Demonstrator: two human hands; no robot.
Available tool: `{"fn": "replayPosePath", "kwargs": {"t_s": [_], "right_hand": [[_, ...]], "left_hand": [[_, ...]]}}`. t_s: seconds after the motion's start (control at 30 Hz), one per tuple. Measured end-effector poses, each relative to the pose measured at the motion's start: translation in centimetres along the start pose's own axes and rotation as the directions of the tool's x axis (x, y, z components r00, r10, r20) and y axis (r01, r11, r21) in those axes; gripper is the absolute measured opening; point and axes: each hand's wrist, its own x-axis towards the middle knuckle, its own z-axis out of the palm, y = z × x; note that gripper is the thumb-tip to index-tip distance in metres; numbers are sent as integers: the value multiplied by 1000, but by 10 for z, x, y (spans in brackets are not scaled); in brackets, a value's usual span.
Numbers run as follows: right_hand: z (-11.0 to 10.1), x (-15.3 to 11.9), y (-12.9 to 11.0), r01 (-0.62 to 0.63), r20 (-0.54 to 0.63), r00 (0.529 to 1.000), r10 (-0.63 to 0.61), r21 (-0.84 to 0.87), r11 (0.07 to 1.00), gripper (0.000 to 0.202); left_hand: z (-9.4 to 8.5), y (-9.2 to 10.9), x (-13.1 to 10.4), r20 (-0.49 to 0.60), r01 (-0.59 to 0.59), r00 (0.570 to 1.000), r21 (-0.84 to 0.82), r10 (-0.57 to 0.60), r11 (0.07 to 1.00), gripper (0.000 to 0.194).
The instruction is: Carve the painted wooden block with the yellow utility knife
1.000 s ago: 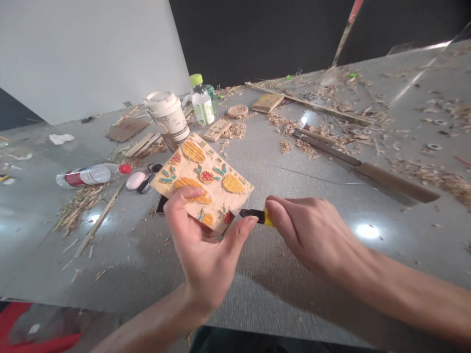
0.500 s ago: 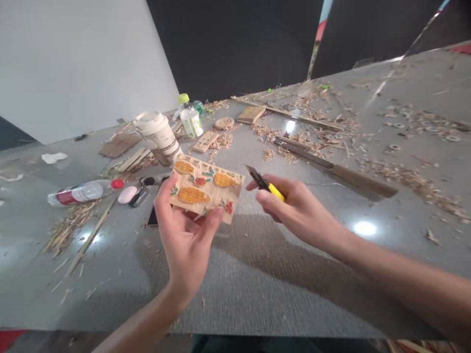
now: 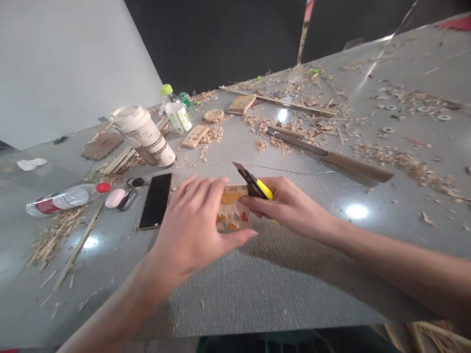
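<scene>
From where I stand, the far left of the grey, grained tabletop (image 3: 221, 309) has a small crumpled white scrap (image 3: 32, 164). Nearer its front edge, a clear plastic bottle with a red cap (image 3: 75, 197) lies on its side, the cap pointing right. Below it is a loose heap of straw-coloured slivers (image 3: 59, 235), with a thin pale wooden strip (image 3: 79, 247) slanting beside it. Next comes a smooth pink oval object (image 3: 115, 198), then a flat black phone (image 3: 156, 201). Behind the phone stands a cream lidded cup (image 3: 145, 132), and toward the far edge a clear bottle with a lime-green cap (image 3: 178, 112).

In the middle, well in from the front edge, the left hand (image 3: 195, 213) is laid over the left part of a small wooden board with painted orange and red shapes (image 3: 232, 208). Its thumb is spread; I can't tell whether the hidden fingers grip the board. At the board's right side, the right hand (image 3: 281, 198) is closed around a black and yellow utility knife (image 3: 257, 185), the blade tip pointing up and left toward the far edge.

Farther right, a long dark blade with a brown wooden handle (image 3: 327, 153) lies among curly pale wood shavings (image 3: 316, 117).
</scene>
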Motion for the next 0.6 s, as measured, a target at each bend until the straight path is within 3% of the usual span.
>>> {"fn": "replayPosePath", "kwargs": {"t_s": [0.13,0.23,0.33,0.4,0.5,0.6], "right_hand": [[2,4,3,-47,-28,999,42,-188,981,28],[-8,7,8,-33,-50,999,10,-481,876,20],[-26,7,16,55,0,996,-85,-761,647,42],[-36,5,18,103,69,994,-83,-838,536,61],[-39,1,15,137,134,990,-42,-860,492,72],[-27,-5,7,88,93,996,-11,-892,444,70]], "left_hand": [[31,2,5,-27,-27,999,76,29,997,80],[46,-6,2,-32,-29,999,140,34,990,75],[46,-11,0,-16,-7,1000,198,10,980,68],[41,-10,0,2,1,1000,206,-2,978,62],[34,-4,0,20,-3,1000,192,-1,981,53],[31,3,-1,21,-2,1000,196,-2,981,44]]}}
